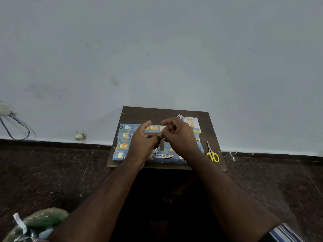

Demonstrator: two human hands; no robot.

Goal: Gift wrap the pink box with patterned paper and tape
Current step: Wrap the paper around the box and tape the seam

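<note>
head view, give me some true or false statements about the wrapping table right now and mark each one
1. The yellow-handled scissors lie right of the wrapped package. True.
2. The left hand holds the scissors. False: nothing touches them; both hands meet above the package at a strip of tape.
3. The patterned paper is plain red. False: it is blue with animal prints.
4. A printed card lies at the table's far right corner. True.
5. The right hand rests flat on the floor. False: it is over the package, fingers curled.
</note>
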